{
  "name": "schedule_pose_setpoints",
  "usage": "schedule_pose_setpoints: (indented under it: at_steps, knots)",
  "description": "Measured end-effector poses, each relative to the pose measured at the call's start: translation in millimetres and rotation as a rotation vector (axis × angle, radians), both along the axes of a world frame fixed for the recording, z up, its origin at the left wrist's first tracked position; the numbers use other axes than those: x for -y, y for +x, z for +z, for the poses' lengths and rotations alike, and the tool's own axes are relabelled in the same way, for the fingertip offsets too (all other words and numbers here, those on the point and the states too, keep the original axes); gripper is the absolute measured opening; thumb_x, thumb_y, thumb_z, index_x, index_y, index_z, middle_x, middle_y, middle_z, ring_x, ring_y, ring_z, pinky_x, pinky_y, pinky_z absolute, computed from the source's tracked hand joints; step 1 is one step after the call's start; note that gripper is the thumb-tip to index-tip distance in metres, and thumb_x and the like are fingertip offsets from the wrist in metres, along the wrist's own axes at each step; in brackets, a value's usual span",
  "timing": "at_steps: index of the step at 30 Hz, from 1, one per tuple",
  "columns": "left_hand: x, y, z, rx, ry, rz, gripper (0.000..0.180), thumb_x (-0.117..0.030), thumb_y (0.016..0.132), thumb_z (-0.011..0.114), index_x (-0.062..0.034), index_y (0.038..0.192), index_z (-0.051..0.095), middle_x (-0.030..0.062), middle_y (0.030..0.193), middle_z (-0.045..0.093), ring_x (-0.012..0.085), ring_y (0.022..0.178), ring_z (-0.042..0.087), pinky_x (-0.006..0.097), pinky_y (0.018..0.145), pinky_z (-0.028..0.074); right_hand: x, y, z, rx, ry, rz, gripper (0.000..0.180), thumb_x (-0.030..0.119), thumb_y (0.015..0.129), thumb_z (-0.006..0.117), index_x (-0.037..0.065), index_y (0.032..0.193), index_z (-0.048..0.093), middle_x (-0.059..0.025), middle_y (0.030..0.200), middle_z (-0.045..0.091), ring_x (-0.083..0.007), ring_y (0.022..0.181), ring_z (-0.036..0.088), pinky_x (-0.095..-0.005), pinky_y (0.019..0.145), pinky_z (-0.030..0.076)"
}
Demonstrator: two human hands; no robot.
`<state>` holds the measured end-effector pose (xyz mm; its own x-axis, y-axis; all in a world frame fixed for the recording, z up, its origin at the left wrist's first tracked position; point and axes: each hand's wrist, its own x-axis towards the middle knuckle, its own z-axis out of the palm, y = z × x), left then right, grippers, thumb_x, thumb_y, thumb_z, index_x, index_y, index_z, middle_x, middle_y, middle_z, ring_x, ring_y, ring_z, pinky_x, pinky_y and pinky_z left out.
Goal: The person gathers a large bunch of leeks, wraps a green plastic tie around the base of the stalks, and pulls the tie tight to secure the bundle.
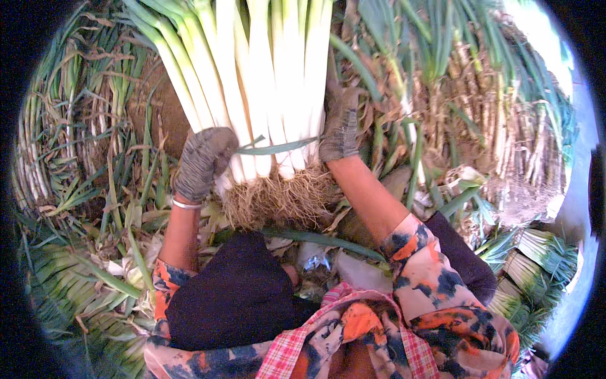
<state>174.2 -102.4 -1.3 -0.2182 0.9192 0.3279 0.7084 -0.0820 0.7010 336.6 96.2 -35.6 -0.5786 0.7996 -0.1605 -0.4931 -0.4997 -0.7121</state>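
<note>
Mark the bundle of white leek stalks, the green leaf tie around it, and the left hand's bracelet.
bundle of white leek stalks (265,76), head view, mid stalk
green leaf tie (278,148), head view, strip's middle
thin silver bracelet (186,204), head view, band on left wrist

Heaped unpeeled leeks (505,126), perhaps trimmed leaves (69,284)

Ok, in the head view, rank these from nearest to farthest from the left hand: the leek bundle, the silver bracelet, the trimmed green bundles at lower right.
1. Leek bundle: the gloved left hand grips its left side, just above the roots.
2. Silver bracelet: on the wrist just below that hand.
3. Trimmed green bundles: far across at the lower right.
</note>
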Motion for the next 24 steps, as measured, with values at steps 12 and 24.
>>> schedule_pose_setpoints:
  at_steps: [12, 24]
  knots:
    - [-17.3, 15.5, 26.1, 0.480, -0.273, 0.248, 0.036, -0.038, 0.084, 0.057, -0.0049, 0.069, 0.053, -0.0036, 0.052, 0.040, 0.0041, 0.041, 0.034, 0.019, 0.038, 0.023, -17.4, 20.8, 13.4, 0.092, -0.193, 0.113, 0.032, 0.022, 0.095, 0.032, 0.002, 0.114, 0.048, -0.0077, 0.114, 0.051, -0.0150, 0.106, 0.046, -0.0296, 0.096, 0.034]
    - [-20.4, 8.8, 23.1, 0.435, -0.343, 0.232, 0.014, -0.015, 0.083, 0.054, -0.0026, 0.078, 0.057, 0.0091, 0.069, 0.058, 0.0236, 0.064, 0.057, 0.034, 0.059, 0.046, -7.2, 2.5, -13.8, 0.745, 0.278, -0.118, 0.041, 0.028, 0.088, 0.042, 0.002, 0.119, 0.048, -0.0208, 0.117, 0.052, -0.0336, 0.111, 0.047, -0.0376, 0.093, 0.036]
